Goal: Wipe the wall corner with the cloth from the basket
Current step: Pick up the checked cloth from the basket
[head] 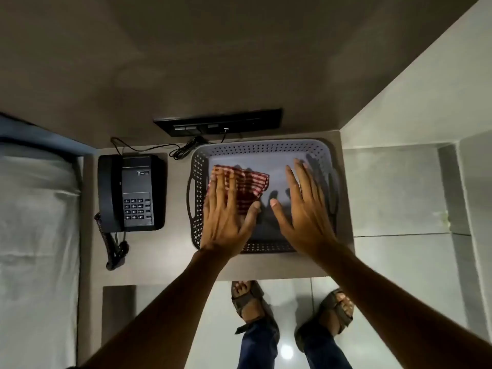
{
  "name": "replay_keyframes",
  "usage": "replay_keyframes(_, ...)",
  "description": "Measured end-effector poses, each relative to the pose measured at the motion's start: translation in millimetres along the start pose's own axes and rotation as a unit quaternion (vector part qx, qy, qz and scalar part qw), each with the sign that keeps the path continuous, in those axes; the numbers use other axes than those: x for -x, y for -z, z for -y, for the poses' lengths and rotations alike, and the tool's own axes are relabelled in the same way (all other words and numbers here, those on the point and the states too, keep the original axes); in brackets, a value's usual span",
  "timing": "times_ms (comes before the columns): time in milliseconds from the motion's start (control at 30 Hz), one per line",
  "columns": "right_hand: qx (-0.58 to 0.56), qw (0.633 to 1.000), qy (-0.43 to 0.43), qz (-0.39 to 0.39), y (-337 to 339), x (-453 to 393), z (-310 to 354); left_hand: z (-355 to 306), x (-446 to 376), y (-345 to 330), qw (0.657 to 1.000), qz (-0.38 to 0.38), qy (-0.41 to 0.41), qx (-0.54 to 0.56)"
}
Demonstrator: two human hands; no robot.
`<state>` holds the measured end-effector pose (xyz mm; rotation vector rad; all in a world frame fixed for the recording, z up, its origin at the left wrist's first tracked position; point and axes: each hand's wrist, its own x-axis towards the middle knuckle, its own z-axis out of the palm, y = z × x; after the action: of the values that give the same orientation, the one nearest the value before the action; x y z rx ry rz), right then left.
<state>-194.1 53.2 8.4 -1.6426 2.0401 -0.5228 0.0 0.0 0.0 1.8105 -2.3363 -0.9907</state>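
Observation:
A red-and-white checked cloth (249, 186) lies crumpled in the left half of a grey perforated basket (262, 149) on a small bedside table. My left hand (226, 217) hovers flat over the cloth's left part with its fingers spread, covering that part; I cannot tell if it touches. My right hand (303, 209) is open over the bare right half of the basket, holding nothing. The wall corner (343, 126) runs up behind the table's back right, where the dark wall meets a lighter wall.
A black desk telephone (131, 193) with a coiled cord sits left of the basket. A black switch panel (218, 123) is on the wall behind, with a cable trailing down. A bed (34, 209) is at the left. My sandalled feet (250, 302) stand on the tiled floor below.

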Motion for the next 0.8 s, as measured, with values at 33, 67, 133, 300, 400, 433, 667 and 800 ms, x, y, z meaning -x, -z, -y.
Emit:
replay_keyframes(33,0.017,1.0,0.009,0.018,-11,-5,-7,7,-7,-6,1.0,0.013,-0.006,-0.019)
replay_keyframes(67,0.037,0.999,0.005,0.039,-17,-11,-14,12,-15,-12,0.999,0.021,-0.011,-0.039)
replay_keyframes(133,0.093,0.993,0.015,0.073,-32,-24,-28,23,-32,-20,0.996,0.031,-0.027,-0.077)
replay_keyframes(300,0.15,0.986,0.029,0.073,-67,-40,-44,43,-53,-45,0.985,0.002,-0.059,-0.16)
replay_keyframes(400,0.169,0.985,0.028,0.036,-77,-42,-49,47,-57,-56,0.985,-0.037,-0.059,-0.159)
replay_keyframes(433,0.174,0.984,0.032,0.028,-80,-41,-50,47,-57,-57,0.984,-0.043,-0.057,-0.161)
replay_keyframes(667,0.189,0.981,0.041,-0.001,-89,-41,-56,50,-57,-60,0.99,-0.05,-0.059,-0.116)
replay_keyframes(800,0.196,0.98,0.044,0.003,-90,-40,-58,49,-57,-59,0.991,-0.05,-0.073,-0.101)
